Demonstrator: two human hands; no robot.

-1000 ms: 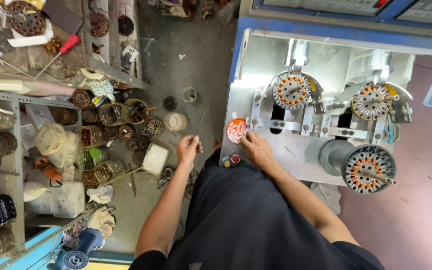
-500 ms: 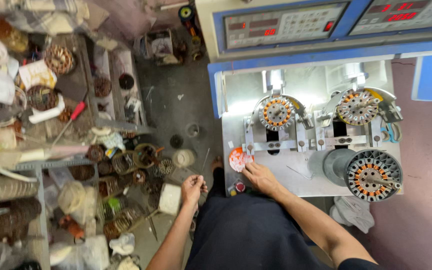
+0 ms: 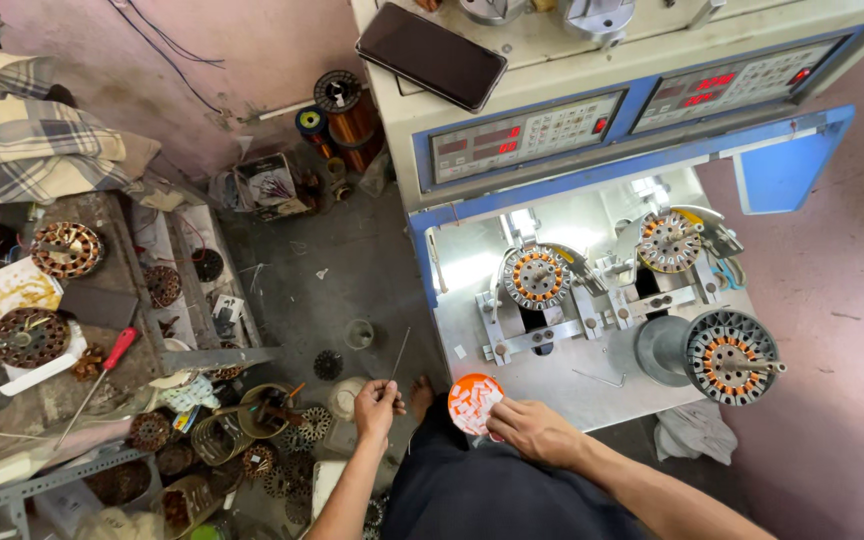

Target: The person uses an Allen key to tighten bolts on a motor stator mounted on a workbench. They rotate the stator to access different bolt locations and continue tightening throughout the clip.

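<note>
Left hand (image 3: 377, 402) is closed in a pinch on a thin metal rod (image 3: 399, 356) that angles up and away over the floor (image 3: 352, 270). A second ago this hand hung lower beside the white block, nothing clearly in it; now it is raised with the rod. Right hand (image 3: 532, 430) lies with fingers loosely spread at the edge of the orange dish (image 3: 474, 402), touching its near rim; the dish holds small white slips and sits at the front left corner of the machine bed (image 3: 552, 375). That hand has hardly moved across the frames. Two stators (image 3: 535, 277) are mounted in the winder, a third (image 3: 730, 355) on the spindle at right. Head has tipped up: control panel (image 3: 527, 135) and phone (image 3: 432, 55) are now in view. A screwdriver (image 3: 102, 370) lies on the cluttered bench at left.
</note>
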